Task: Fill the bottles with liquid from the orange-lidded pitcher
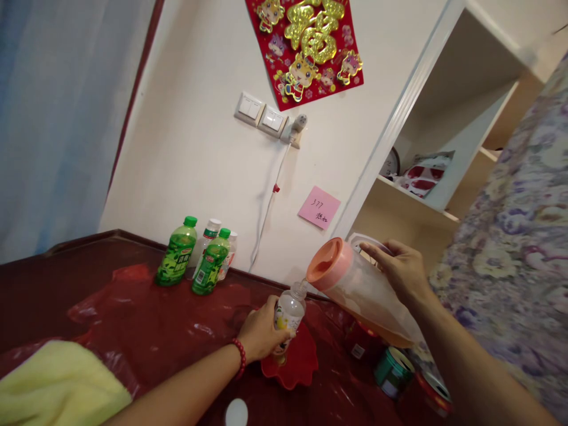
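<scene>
Towel [62,387]: yellow, on the worktop [164,340].
Left hand [262,331]: wrapped round the open bottle [289,316], by the dish [295,367].
Right hand [403,266]: gripping the jug [361,296], tipped, its lid [327,265] at the bottle's top.

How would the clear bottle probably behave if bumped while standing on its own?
The clear bottle would likely tip fairly easily, looking taller than wide. Its see-through, plastic-looking wall suggests it may flex rather than shatter. Its open mouth means tipping could spill any liquid inside.
</scene>
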Available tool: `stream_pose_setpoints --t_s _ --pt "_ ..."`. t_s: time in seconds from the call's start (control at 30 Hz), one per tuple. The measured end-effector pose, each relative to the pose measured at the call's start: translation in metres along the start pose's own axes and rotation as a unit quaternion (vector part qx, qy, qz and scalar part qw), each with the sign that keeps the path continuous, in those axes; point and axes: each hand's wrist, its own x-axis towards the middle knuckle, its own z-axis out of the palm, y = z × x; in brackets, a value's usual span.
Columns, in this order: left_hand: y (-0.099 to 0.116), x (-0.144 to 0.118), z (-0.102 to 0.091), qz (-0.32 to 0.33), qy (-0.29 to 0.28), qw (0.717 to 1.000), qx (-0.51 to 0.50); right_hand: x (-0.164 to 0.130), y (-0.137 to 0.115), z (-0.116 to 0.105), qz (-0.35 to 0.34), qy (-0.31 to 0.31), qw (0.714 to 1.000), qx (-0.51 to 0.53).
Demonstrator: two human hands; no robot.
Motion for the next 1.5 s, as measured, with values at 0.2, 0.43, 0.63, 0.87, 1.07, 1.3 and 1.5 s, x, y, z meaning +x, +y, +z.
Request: stream_pose_setpoints --t_s 0.2,0.43,0.63,0.87,1.07,1.3,1.5 --pt "0.0034 -0.0018 -0.0038 -0.002 -0.008 1.000 -0.001 -0.0003 -0.0009 0.0007 0.001 -0.002 1.000 -0.003" --pt "0.0052 -0.0024 -0.0055 -0.005 -0.014 1.000 -0.002 -0.0012 -0.0047 -0.0001 0.007 -0.002 1.000 0.004" --pt "0.0037 -0.0016 -0.0037 -0.006 -0.013 1.000 0.002 -0.0010 -0.0061 -0.0011 0.009 0.001 1.000 0.004" --pt "0.0032 -0.0012 -0.0034 -0.004 -0.013 1.000 -0.005 -0.0010 -0.0062 -0.0015 0.007 0.004 1.000 0.000" --pt "0.0039 -0.0009 -0.0044 -0.006 -0.015 1.000 -0.007 -0.0014 -0.0084 -0.0019 0.012 0.001 1.000 0.007" --pt "0.0011 -0.0007 -0.0019 0.001 -0.006 1.000 -0.002 -0.0010 -0.0059 -0.0026 0.019 -0.001 1.000 0.008" --pt "0.0034 -0.0018 -0.0042 -0.001 -0.011 1.000 -0.012 -0.0007 -0.0061 -0.0034 0.007 0.000 1.000 0.006"
